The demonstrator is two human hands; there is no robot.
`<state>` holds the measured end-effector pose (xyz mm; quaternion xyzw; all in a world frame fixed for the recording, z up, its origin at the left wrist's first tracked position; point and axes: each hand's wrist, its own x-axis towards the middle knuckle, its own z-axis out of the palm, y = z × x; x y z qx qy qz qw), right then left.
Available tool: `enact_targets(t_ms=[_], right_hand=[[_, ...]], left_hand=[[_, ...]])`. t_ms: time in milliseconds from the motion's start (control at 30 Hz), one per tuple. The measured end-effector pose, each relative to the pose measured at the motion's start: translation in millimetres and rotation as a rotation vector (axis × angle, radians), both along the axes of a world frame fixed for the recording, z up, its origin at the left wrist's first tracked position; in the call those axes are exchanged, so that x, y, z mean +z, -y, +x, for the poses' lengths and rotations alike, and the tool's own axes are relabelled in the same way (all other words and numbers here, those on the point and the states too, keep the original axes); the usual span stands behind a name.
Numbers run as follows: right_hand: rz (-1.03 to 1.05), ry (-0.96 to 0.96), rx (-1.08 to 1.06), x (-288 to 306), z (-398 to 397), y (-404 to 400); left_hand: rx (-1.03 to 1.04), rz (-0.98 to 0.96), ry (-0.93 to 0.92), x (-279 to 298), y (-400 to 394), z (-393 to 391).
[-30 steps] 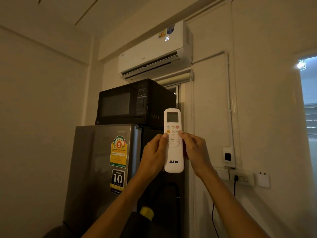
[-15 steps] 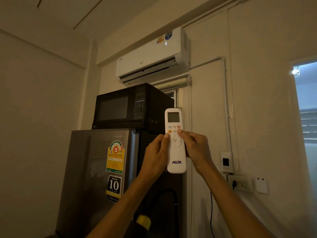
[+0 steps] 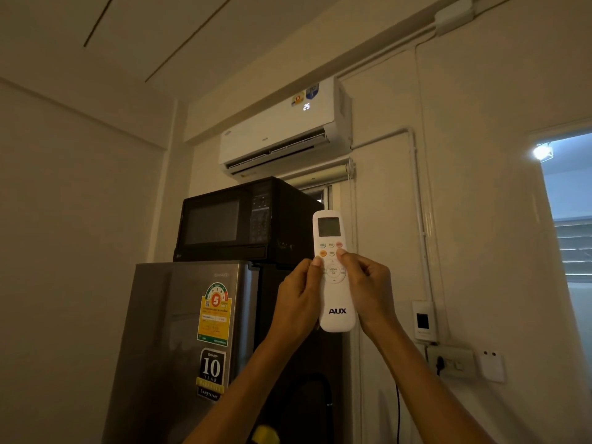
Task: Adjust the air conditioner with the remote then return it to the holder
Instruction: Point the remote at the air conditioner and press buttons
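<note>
A white AUX remote (image 3: 337,310) stands upright in front of me, its screen at the top. My left hand (image 3: 296,302) grips its left side, thumb on the left edge. My right hand (image 3: 368,291) grips its right side, thumb tip resting on a small button just below the top button row. High on the wall hangs the white air conditioner (image 3: 278,131), its flap open and lit digits on its front. A white wall holder (image 3: 424,320) with a dark slot sits on the wall to the right of the remote.
A black microwave (image 3: 246,219) sits on a grey fridge (image 3: 179,341) right behind my hands. A wall socket (image 3: 451,363) with a plugged cable lies below the holder. A window (image 3: 570,235) is at the far right.
My right thumb slid up from the round menu pad to the small buttons above it. My view tilted down and back up; the unit's lit digits flickered.
</note>
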<state>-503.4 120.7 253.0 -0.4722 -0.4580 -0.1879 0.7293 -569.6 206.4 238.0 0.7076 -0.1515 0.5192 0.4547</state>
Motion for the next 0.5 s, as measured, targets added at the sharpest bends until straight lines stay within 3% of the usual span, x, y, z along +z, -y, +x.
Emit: enact_targets(t_ms=[500], right_hand=[[-0.014,-0.035,0.005,10.4,-4.0,9.4]], left_hand=[[-0.015,-0.012,0.018,9.0,12.0,-4.3]])
